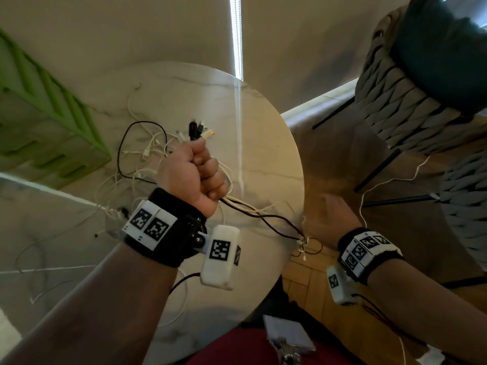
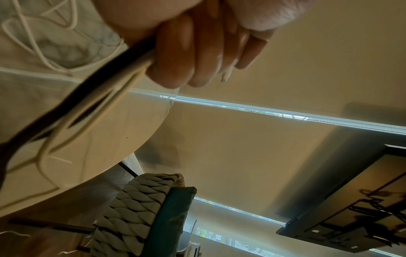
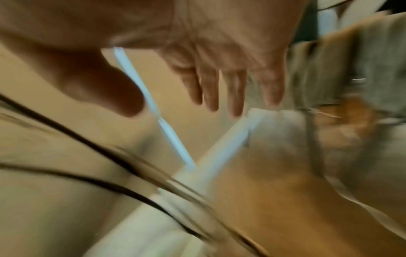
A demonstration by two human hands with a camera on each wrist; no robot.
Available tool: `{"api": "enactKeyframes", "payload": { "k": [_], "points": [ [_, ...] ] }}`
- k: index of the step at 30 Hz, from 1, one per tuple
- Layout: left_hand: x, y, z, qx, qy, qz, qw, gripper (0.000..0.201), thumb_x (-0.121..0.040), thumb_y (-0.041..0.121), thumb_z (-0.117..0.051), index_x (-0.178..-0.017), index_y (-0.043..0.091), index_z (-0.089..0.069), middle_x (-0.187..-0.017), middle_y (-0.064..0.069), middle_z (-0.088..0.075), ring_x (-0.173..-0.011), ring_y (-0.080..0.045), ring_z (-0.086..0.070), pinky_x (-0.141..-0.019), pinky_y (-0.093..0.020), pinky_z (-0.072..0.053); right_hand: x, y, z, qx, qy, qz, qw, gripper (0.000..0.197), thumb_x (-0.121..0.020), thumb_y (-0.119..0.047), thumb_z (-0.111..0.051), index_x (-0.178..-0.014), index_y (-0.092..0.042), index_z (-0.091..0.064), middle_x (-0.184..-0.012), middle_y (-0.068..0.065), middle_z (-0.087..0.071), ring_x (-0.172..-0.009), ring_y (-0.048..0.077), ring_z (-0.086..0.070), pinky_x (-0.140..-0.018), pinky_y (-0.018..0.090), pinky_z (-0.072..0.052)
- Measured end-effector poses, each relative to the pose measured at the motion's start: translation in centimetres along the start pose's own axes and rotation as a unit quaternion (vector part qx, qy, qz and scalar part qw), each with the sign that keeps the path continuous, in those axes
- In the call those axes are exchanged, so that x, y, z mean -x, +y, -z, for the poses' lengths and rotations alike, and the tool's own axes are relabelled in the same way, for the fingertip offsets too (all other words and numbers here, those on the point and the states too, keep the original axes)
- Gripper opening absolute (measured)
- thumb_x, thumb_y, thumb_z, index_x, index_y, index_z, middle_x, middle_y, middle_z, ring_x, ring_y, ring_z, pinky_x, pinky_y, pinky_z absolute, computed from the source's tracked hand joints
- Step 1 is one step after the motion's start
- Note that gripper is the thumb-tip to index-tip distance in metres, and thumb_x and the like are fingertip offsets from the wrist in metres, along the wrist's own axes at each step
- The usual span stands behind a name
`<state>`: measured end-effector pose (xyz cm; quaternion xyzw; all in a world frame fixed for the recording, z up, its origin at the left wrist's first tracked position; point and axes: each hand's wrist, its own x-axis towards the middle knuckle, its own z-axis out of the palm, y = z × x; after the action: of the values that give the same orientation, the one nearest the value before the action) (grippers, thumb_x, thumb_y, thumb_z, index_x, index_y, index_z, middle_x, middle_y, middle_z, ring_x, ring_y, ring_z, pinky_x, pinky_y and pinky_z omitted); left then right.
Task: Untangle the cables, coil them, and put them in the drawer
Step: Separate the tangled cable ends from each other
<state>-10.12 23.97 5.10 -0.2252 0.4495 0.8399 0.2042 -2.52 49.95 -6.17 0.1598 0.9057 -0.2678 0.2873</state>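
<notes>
My left hand (image 1: 196,175) is a fist gripping a bundle of black and white cables (image 1: 253,210) above the round marble table (image 1: 274,159). Several plug ends (image 1: 199,129) stick out of the top of the fist. The cables run from the fist to a knot (image 1: 303,242) hanging off the table's right edge. In the left wrist view the fingers (image 2: 175,57) curl round the cables (image 2: 92,97). My right hand (image 1: 330,219) hovers beside the knot, blurred; in the right wrist view its fingers (image 3: 222,90) are straight and spread, holding nothing. A tangle of white cables (image 1: 147,154) lies on the table.
A woven grey chair (image 1: 411,111) with a dark cushion stands right of the table. A thin white cable (image 1: 390,180) trails over the wooden floor toward it. A green rack (image 1: 44,114) stands at the left. A keyring with a card (image 1: 288,338) lies on my lap.
</notes>
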Motion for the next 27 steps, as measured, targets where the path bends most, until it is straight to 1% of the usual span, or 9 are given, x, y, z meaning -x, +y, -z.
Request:
{"api": "enactKeyframes", "payload": {
  "k": [2, 4, 7, 9, 11, 13, 18, 24, 27],
  "points": [
    [0.3, -0.2, 0.0, 0.006, -0.007, -0.006, 1.0, 0.042, -0.096, 0.028, -0.036, -0.056, 0.023, -0.026, -0.043, 0.005, -0.015, -0.032, -0.012, -0.013, -0.038, -0.017, -0.018, 1.2, -4.1, 1.2, -0.179, 0.011, 0.114, 0.977, 0.068, -0.069, -0.032, -0.077, -0.131, -0.027, -0.05, -0.134, 0.0, -0.055, -0.122, 0.015, -0.052, -0.104, 0.044, -0.046],
    [0.6, -0.1, 0.1, 0.016, -0.021, -0.01, 1.0, 0.041, -0.096, 0.028, -0.038, -0.057, 0.023, -0.026, -0.044, 0.005, -0.016, -0.033, -0.012, -0.013, -0.038, -0.019, -0.019, 2.6, -8.5, 1.9, -0.306, -0.115, 0.229, 0.917, 0.059, -0.066, -0.022, -0.075, -0.123, -0.022, -0.058, -0.119, 0.003, -0.067, -0.112, 0.017, -0.063, -0.098, 0.046, -0.052],
    [1.2, 0.0, 0.9, 0.017, -0.05, -0.023, 0.998, 0.04, -0.096, 0.029, -0.039, -0.06, 0.022, -0.025, -0.044, 0.004, -0.016, -0.034, -0.012, -0.015, -0.038, -0.021, -0.021, 4.1, -14.4, 1.6, -0.242, -0.181, 0.323, 0.897, 0.039, -0.081, -0.027, -0.075, -0.115, -0.017, -0.06, -0.091, 0.008, -0.073, -0.082, 0.025, -0.071, -0.08, 0.046, -0.06],
    [1.7, 0.2, 2.0, 0.027, -0.054, -0.032, 0.998, 0.039, -0.095, 0.03, -0.041, -0.06, 0.021, -0.025, -0.044, 0.004, -0.017, -0.033, -0.012, -0.015, -0.039, -0.022, -0.019, 4.2, -16.5, 0.7, -0.154, -0.182, 0.352, 0.905, 0.018, -0.091, -0.034, -0.067, -0.099, -0.018, -0.063, -0.067, -0.001, -0.067, -0.057, 0.013, -0.063, -0.062, 0.035, -0.057],
    [2.1, 1.4, 3.9, 0.057, -0.035, -0.046, 0.997, 0.039, -0.094, 0.032, -0.041, -0.061, 0.023, -0.024, -0.042, 0.005, -0.018, -0.032, -0.011, -0.015, -0.04, -0.02, -0.017, 3.9, -16.7, -0.4, -0.1, -0.193, 0.358, 0.908, 0.034, -0.096, -0.046, -0.056, -0.077, -0.019, -0.061, -0.053, -0.008, -0.051, -0.047, 0.004, -0.045, -0.055, 0.027, -0.043],
    [2.3, 3.0, 6.4, 0.102, -0.005, -0.07, 0.992, 0.038, -0.093, 0.033, -0.04, -0.06, 0.024, -0.024, -0.041, 0.006, -0.018, -0.031, -0.011, -0.015, -0.04, -0.019, -0.017, 3.7, -16.3, -1.4, -0.07, -0.206, 0.336, 0.916, 0.048, -0.099, -0.053, -0.045, -0.068, -0.017, -0.051, -0.057, -0.002, -0.041, -0.048, 0.008, -0.036, -0.056, 0.028, -0.034],
    [3.5, 3.7, 11.3, 0.164, 0.052, -0.115, 0.978, 0.04, -0.1, 0.04, -0.037, -0.063, 0.023, -0.034, -0.045, 0.008, -0.02, -0.034, -0.009, -0.017, -0.04, -0.019, -0.021, 4.5, -16.8, -4.1, -0.005, -0.199, 0.327, 0.924, 0.053, -0.103, -0.045, -0.04, -0.056, -0.02, -0.041, -0.045, -0.011, -0.038, -0.042, 0.004, -0.036, -0.049, 0.017, -0.027],
    [4.2, 3.0, 14.0, 0.203, 0.024, -0.157, 0.966, 0.015, -0.093, 0.025, -0.046, -0.08, 0.019, -0.047, -0.055, 0.007, -0.034, -0.046, -0.008, -0.032, -0.047, -0.023, -0.038, 4.9, -19.1, -7.2, 0.0, -0.225, 0.326, 0.918, 0.036, -0.103, -0.038, -0.042, -0.077, -0.023, -0.063, -0.058, -0.008, -0.049, -0.049, 0.002, -0.043, -0.056, 0.019, -0.037],
    [4.5, 3.2, 14.9, 0.223, 0.04, -0.166, 0.96, 0.015, -0.095, 0.02, -0.042, -0.084, 0.018, -0.052, -0.059, 0.006, -0.04, -0.05, -0.008, -0.039, -0.052, -0.023, -0.044, 5.3, -20.4, -7.8, -0.049, -0.239, 0.336, 0.91, 0.021, -0.104, -0.027, -0.043, -0.091, -0.023, -0.06, -0.062, -0.008, -0.047, -0.051, 0.001, -0.042, -0.055, 0.018, -0.037]
  ]
}}
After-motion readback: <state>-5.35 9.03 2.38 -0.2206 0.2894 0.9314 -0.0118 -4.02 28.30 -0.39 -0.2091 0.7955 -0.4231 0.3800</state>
